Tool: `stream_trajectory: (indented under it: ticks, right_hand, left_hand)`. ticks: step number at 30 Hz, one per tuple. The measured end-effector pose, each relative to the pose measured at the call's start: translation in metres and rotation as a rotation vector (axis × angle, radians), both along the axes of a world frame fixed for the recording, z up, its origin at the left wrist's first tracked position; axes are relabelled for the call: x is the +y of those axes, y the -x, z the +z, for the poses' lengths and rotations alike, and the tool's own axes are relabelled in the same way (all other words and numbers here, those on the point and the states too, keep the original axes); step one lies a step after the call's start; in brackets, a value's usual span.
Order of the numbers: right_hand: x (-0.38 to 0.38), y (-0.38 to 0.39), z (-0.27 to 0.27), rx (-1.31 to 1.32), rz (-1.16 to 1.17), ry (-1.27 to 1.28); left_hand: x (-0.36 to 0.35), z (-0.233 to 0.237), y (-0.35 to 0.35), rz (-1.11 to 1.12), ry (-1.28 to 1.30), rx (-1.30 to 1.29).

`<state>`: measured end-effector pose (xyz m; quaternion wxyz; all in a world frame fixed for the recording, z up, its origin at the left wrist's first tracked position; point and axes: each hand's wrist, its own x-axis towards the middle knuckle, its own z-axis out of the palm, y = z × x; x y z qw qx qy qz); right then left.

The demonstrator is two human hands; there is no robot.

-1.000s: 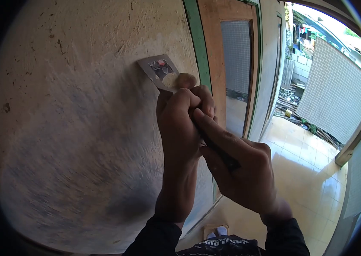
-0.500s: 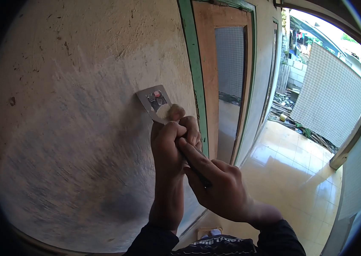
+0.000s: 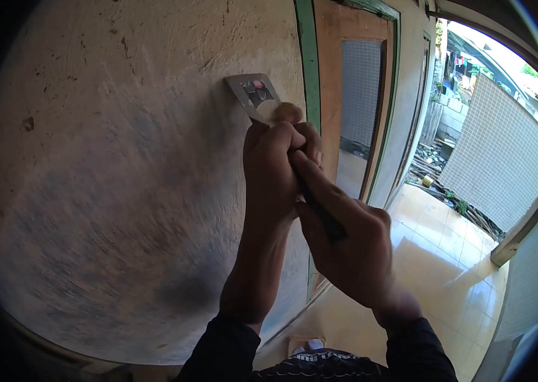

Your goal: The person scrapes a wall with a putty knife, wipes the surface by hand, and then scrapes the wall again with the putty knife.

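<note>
A scraper (image 3: 258,93) with a wide flat metal blade and a dark handle is held in both my hands. My left hand (image 3: 276,159) wraps round it close behind the blade, the thumb along the blade's lower part. Lower down, my right hand (image 3: 348,232) grips the dark handle, fingers closed and pressed up against the left. The blade's far edge lies at the wall (image 3: 122,210), whose surface is patchy, with pale rough paint above and grey, streaked scraped marks below. Part of the handle is hidden by my fingers.
Right of the blade stands a green door frame (image 3: 307,70) around a wooden door (image 3: 329,83) with a glass pane. Shiny floor tiles (image 3: 437,254) run along the wall. A gridded screen (image 3: 498,153) hangs at the right, and a sandal (image 3: 306,344) shows below me.
Both my hands and the scraper have moved up the wall and slightly right in view. The view itself has shifted, with the door now further right. The grip stays the same.
</note>
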<state>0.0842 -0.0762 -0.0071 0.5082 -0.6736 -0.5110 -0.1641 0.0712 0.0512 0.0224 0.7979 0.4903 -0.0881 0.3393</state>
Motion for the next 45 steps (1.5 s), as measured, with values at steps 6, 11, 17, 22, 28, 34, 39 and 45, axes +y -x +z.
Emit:
stream_trajectory:
  ticks: [6,11,17,22,28,34,39,45]
  right_hand:
    - [-0.019,0.014,-0.014,0.042,0.023,0.185]
    - [-0.014,-0.007,0.001,0.178,0.163,-0.001]
    - [-0.014,0.001,-0.018,0.152,0.11,0.038]
    - [-0.019,-0.006,-0.013,0.11,0.137,-0.002]
    - [-0.016,-0.005,-0.006,0.109,0.168,0.043]
    - [-0.023,0.003,-0.017,0.147,0.227,0.083]
    - [-0.019,-0.008,-0.012,0.114,0.235,-0.039]
    - [-0.019,-0.011,-0.016,0.135,0.253,0.041]
  left_hand:
    - [-0.012,-0.026,0.02,0.021,0.089,0.088]
    - [-0.015,0.001,-0.002,0.087,-0.035,0.012]
    - [-0.01,-0.021,0.002,0.017,0.042,0.072]
    - [-0.018,-0.009,0.004,0.016,0.08,0.065]
    - [-0.017,-0.002,0.011,0.002,0.052,0.079]
    - [-0.021,-0.016,0.02,0.042,0.106,0.133]
    - [-0.033,0.004,0.011,0.177,0.058,0.148]
    - [-0.028,-0.004,0.009,0.136,0.066,0.118]
